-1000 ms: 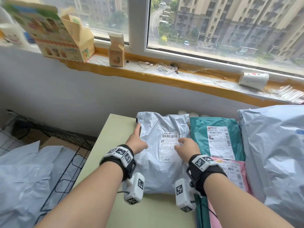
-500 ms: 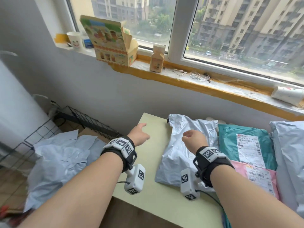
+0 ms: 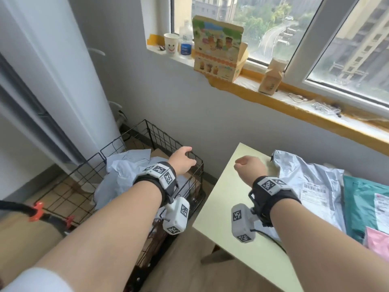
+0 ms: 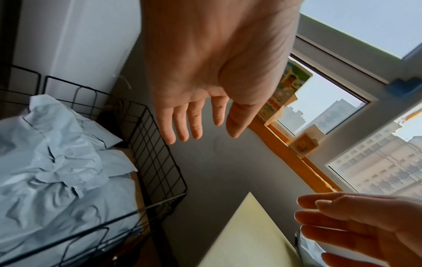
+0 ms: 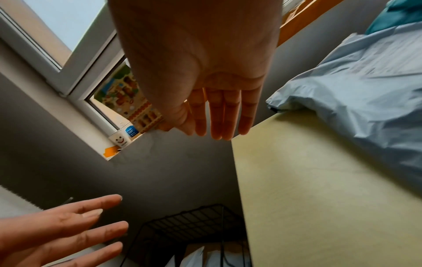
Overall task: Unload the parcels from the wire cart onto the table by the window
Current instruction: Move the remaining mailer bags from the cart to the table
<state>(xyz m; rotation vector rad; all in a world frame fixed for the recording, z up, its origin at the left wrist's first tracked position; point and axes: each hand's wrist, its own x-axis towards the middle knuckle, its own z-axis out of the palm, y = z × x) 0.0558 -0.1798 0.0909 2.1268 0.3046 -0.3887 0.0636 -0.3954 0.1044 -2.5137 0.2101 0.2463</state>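
Observation:
The black wire cart (image 3: 151,135) stands on the floor left of the pale green table (image 3: 237,197). Crumpled grey-blue parcel bags (image 3: 124,171) fill the cart, and the left wrist view shows them too (image 4: 57,171). My left hand (image 3: 182,160) hovers over the cart's right rim with straight, empty fingers (image 4: 182,122). My right hand (image 3: 246,165) hangs above the table's left corner, also empty, fingers (image 5: 219,115) straight. A grey parcel (image 3: 305,182) with a label lies on the table, with a teal parcel (image 3: 364,199) and a pink one (image 3: 379,241) beside it.
The windowsill (image 3: 294,102) above holds a paper cup (image 3: 171,44), a bottle, an open printed carton (image 3: 219,47) and a small box (image 3: 271,77). A white column (image 3: 59,76) stands behind the cart. A brown cardboard box (image 3: 160,153) lies in the cart under the bags.
Both hands let go of the grey parcel on the table and swung left. The left hand now reaches over the cart; my view turned left with them.

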